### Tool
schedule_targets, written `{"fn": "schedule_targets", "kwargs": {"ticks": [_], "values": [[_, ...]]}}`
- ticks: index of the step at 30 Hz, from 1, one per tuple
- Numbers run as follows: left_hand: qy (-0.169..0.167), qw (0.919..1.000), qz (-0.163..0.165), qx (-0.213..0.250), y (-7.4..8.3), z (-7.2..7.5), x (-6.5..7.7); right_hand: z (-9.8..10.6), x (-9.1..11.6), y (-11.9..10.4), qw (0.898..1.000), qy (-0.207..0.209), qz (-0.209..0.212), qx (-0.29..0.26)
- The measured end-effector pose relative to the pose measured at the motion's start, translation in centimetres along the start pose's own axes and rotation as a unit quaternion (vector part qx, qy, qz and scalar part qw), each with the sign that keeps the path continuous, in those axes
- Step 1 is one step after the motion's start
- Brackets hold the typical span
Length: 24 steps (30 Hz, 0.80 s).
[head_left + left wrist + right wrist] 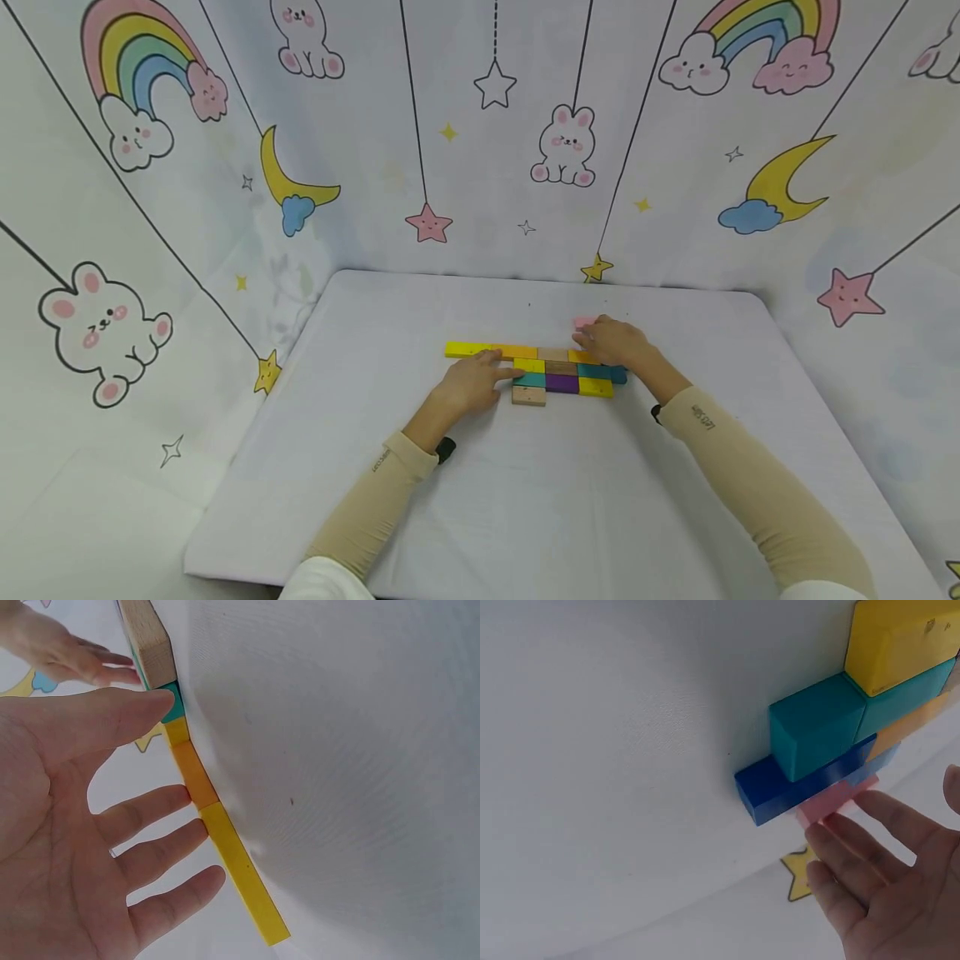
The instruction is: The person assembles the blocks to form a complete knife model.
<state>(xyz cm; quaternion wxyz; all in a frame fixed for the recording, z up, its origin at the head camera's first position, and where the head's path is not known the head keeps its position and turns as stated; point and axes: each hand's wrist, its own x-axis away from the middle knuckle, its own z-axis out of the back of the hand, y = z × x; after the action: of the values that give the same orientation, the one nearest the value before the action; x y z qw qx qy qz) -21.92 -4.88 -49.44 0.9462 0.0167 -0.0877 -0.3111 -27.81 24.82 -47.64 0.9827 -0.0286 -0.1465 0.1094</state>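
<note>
Coloured wooden blocks lie joined in rows on the white table. My left hand [471, 385] is at their left side, fingers extended. Its thumb reaches the teal block [172, 705], and its other fingertips are at the orange block [195, 776] and the long yellow block [244, 874]. My right hand [617, 342] reaches over the right end of the rows. In the right wrist view, its extended fingertips meet a pink block [829, 802] beyond the dark blue block [802, 787]. A purple block [562, 384] and a plain wood block [528, 397] sit on the near side.
The white-covered table [337, 500] spreads around the blocks. Behind it hangs a cloth backdrop [495, 167] printed with rabbits, stars, moons and rainbows. A brown block [561, 367] and a near yellow block [596, 388] are part of the rows.
</note>
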Motion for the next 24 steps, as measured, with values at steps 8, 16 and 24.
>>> {"fn": "schedule_targets", "kwargs": {"ticks": [8,16,24], "values": [[-0.006,1.0000,0.001,-0.002,0.1,0.0,0.0,0.1,0.8,1.1,1.000,0.005,-0.004,-0.019],[-0.003,1.0000,0.004,-0.004,0.1,0.2,-0.1,0.3,1.4,2.5,1.000,0.010,-0.015,-0.017],[-0.005,1.0000,0.005,0.002,0.2,0.1,0.0,0.1,2.1,3.9,1.000,0.009,-0.020,-0.016]]}}
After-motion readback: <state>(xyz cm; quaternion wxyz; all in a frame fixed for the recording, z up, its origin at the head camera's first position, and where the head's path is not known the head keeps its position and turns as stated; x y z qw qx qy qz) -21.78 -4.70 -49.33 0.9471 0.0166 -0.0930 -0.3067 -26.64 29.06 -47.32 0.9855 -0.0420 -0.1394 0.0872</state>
